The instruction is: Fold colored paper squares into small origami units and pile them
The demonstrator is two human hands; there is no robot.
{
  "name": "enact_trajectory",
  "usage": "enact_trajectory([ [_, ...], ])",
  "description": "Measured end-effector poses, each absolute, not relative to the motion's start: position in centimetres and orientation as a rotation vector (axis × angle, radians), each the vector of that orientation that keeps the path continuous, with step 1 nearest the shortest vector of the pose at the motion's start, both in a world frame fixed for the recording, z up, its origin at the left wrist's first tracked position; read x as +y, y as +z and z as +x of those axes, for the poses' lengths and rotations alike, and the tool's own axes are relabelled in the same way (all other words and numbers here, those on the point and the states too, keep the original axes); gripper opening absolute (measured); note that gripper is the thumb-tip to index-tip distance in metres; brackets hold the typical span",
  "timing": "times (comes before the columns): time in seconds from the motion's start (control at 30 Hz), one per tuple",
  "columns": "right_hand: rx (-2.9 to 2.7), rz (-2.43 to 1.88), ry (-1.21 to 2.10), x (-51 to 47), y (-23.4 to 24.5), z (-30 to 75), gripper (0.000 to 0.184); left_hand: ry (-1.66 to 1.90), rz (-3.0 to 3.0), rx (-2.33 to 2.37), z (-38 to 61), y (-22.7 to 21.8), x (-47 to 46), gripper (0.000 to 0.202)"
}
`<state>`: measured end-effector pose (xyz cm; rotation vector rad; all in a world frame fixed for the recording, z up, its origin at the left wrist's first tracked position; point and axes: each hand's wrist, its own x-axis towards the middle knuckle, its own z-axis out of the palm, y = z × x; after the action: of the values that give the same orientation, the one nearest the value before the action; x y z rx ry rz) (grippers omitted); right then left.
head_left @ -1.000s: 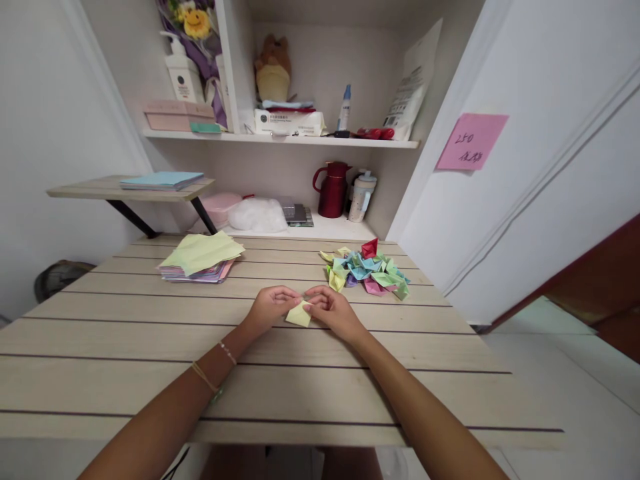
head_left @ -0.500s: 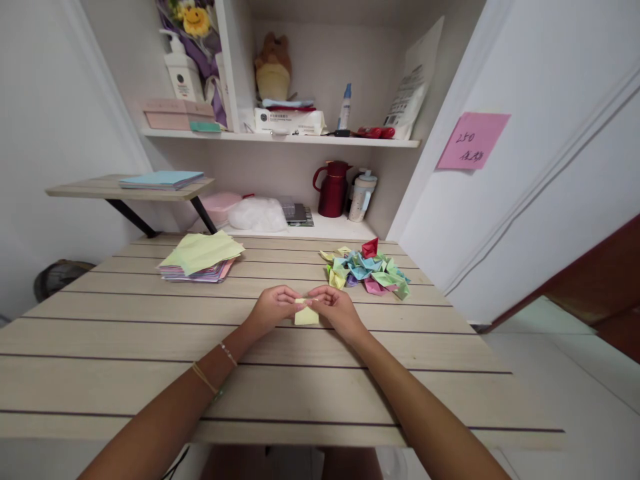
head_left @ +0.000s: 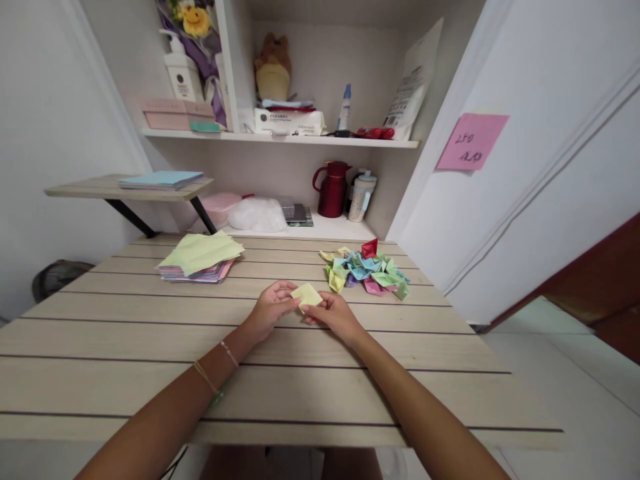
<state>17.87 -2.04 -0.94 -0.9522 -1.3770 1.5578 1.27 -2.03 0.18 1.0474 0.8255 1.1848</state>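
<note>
A small folded square of pale yellow paper [head_left: 307, 295] is held between my two hands above the middle of the table. My left hand [head_left: 273, 308] pinches its left side, thumb on top. At the lower right edge, my right hand [head_left: 336, 313] grips it between thumb and fingers. The paper sits turned with a corner pointing away from me. Just beyond my right hand lies a heap of folded paper boats [head_left: 367, 269] in blue, green, yellow, pink and red. Farther left is a stack of coloured paper sheets [head_left: 203, 257], yellow on top.
A small raised shelf [head_left: 95, 189] at the left bears blue paper [head_left: 163, 179]. Behind the slatted table [head_left: 150, 347] stand a dark red jug [head_left: 334, 190], a pale cup [head_left: 362, 197] and a white plastic bag [head_left: 257, 215]. A pink note [head_left: 473, 141] sticks to the right wall.
The yellow paper has been turned and raised slightly, from lying square to me to standing cornerwise. My right hand has shifted to its lower right edge.
</note>
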Motion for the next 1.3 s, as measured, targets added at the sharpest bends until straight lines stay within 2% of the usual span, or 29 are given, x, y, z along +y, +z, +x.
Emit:
enact_trajectory([
  [0.2,-1.542,-1.007,1.241,-1.7,-1.2,18.4,0.024,1.150,1.105,0.905,1.3,0.2,-2.0,0.036],
  [0.37,-1.648,-1.002,1.018,-1.8,-0.7,18.7,0.026,1.010,1.179,1.008,1.2,0.1,-2.2,0.027],
  [0.53,-1.388,-0.968,1.314,-1.9,-0.4,18.4,0.029,1.047,1.167,0.939,1.1,0.1,-2.2,0.026],
  [0.7,-1.179,-0.848,1.526,-1.9,-0.2,18.3,0.033,1.050,1.202,0.914,1.2,-0.2,-1.9,0.034],
  [0.9,-1.235,-0.787,1.403,-1.7,0.0,18.6,0.029,1.106,1.234,0.944,1.0,-0.4,-1.8,0.043],
  [1.17,-1.431,-0.868,1.145,-1.6,0.2,19.2,0.023,1.117,1.196,0.928,1.1,0.4,-2.1,0.038],
  [1.3,-1.449,-0.902,1.120,-1.7,0.1,19.2,0.024,1.150,1.224,0.926,1.0,0.1,-1.9,0.032],
])
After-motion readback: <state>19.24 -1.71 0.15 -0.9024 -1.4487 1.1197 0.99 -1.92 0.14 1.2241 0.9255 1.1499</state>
